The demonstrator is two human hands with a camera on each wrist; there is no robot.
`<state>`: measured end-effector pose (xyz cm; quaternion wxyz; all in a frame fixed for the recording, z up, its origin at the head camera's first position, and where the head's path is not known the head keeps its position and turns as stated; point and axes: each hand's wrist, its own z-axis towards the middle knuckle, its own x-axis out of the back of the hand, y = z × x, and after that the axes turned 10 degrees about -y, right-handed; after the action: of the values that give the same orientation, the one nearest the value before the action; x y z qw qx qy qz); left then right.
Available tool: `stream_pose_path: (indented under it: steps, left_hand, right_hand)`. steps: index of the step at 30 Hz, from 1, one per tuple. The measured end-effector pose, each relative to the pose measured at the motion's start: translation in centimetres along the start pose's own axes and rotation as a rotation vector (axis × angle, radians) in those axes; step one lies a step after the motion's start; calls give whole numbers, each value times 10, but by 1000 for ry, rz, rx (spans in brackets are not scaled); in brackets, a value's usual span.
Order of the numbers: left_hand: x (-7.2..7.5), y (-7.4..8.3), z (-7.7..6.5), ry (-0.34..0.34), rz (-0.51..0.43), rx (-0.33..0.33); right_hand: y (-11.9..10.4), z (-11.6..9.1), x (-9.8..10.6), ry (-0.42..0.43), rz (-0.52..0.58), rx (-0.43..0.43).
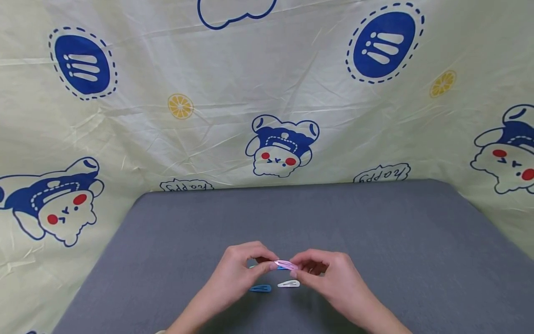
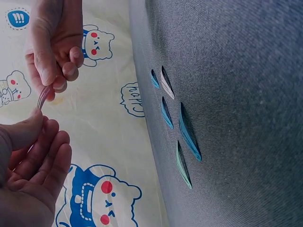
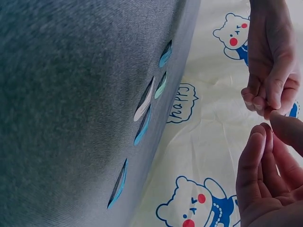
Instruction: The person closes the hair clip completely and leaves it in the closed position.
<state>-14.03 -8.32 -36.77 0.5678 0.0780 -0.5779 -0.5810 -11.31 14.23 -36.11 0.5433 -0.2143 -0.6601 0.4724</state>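
Observation:
A pink snap hair clip [image 1: 285,265] is held up above the table between both hands. My left hand [image 1: 246,266] pinches one end of it between thumb and index finger. At the other end, my right hand [image 1: 329,271] pinches it the same way. In the left wrist view the pink clip [image 2: 43,97] appears edge-on as a thin curved strip; in the right wrist view fingers hide most of it. Below the hands lie a white hair clip [image 1: 289,284] and a blue hair clip [image 1: 260,288].
Also on the grey table [image 1: 375,222] are a light green hair clip [image 2: 183,165] and more blue hair clips [image 2: 166,113], partly hidden behind the hands in the head view. A printed cream cloth [image 1: 217,139] hangs behind and beside the table.

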Motion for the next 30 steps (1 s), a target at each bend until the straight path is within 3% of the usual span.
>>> stream_pose_path:
  steps: [9, 16, 30]
  left_hand:
    - [0, 2, 2, -9, 15, -33]
    - [0, 4, 0, -36, 9, -21]
    - [-5, -5, 16, -193, -16, 8]
  right_hand:
    - [3, 1, 8, -17, 2, 41]
    - [3, 2, 11, -46, -25, 9]
    - [17, 4, 23, -76, -114, 22]
